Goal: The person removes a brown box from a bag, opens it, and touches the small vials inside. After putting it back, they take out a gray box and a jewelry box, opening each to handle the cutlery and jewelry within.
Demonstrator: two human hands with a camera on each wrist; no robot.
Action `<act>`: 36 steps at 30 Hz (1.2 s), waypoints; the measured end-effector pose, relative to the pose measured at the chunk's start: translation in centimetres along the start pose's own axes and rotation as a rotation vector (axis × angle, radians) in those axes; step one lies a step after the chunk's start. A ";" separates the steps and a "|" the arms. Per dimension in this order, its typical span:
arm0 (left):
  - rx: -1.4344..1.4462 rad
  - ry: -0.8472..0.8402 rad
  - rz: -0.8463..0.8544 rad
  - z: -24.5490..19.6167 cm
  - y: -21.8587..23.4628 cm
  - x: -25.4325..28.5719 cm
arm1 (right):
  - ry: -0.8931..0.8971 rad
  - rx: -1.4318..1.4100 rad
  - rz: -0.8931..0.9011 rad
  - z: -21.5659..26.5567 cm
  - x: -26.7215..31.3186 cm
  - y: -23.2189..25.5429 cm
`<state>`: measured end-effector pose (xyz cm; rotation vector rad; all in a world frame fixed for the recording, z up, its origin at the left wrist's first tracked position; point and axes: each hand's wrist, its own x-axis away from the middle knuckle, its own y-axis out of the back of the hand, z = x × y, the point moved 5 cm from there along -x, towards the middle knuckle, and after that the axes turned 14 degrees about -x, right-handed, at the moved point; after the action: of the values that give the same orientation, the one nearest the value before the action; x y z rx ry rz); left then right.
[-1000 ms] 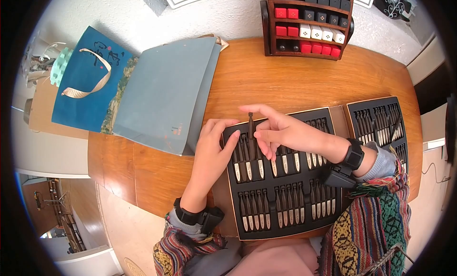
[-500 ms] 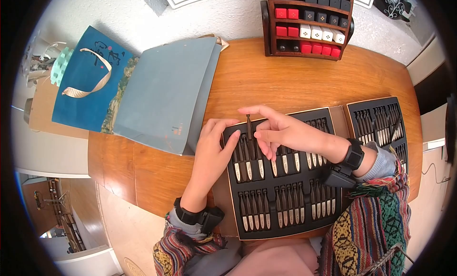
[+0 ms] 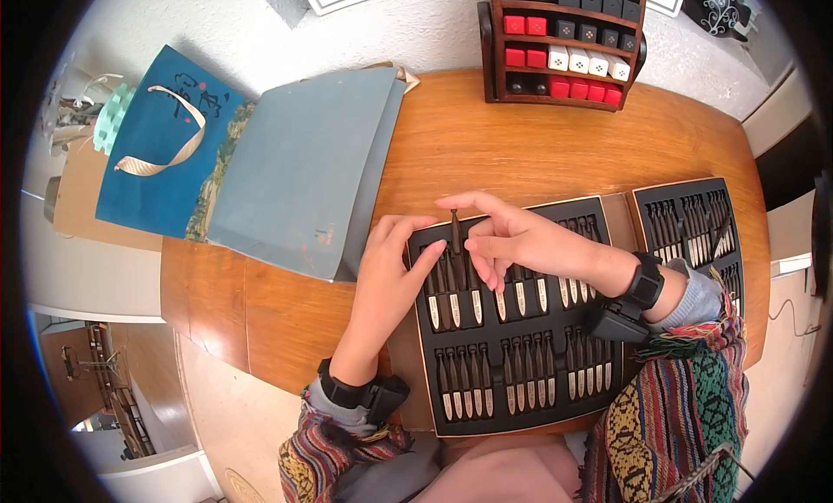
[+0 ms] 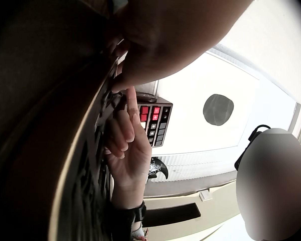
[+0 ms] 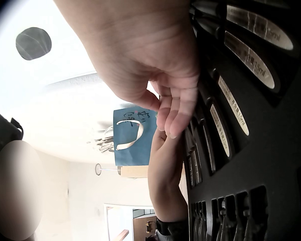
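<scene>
Slender dark-brown vial with a black cap (image 3: 456,232): located at the far left of a shallow black compartmented tray with a gold edge (image 3: 547,325). Cap seen beyond the tops of its row neighbours; long axis set roughly near–far, cap end far. Lower end not clearly made out.

Key relation: the vial is flanked on its right by the right hand (image 3: 516,240) and on its left by the left hand (image 3: 388,264); the right is judged nearer. Right grip: index finger extended beside the cap, thumb along the shaft's right side, remaining fingers bent. Whether the vial is pinched there cannot be told. Left grip: thumb and index finger spread, no hold visible; thumb tip just beside the shaft, contact uncertain.

Surroundings: pale-labelled vials are slotted along the tray. A second black tray (image 3: 645,210) is placed to its right on the brown wooden counter (image 3: 521,147).
</scene>
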<state>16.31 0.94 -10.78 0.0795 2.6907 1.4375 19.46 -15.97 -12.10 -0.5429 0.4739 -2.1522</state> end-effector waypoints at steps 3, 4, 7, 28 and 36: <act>0.008 0.019 0.012 0.0 0.0 0.0 | 0.004 0.000 0.001 0.0 0.0 0.0; 0.007 0.021 0.014 0.0 0.0 0.0 | 0.005 0.000 0.002 -0.1 0.0 0.0; 0.007 0.010 0.001 0.0 -0.1 0.0 | 0.005 -0.001 0.001 0.0 0.0 0.0; 0.024 0.018 0.004 -0.2 0.1 0.0 | 0.005 -0.025 0.012 0.0 -0.1 -0.1; 0.019 0.001 -0.010 0.1 -0.1 0.0 | 0.001 -0.030 0.027 -0.1 -0.2 -0.1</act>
<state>16.36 1.01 -10.91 0.0669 2.7022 1.4105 19.46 -15.79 -12.15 -0.5494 0.5120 -2.1224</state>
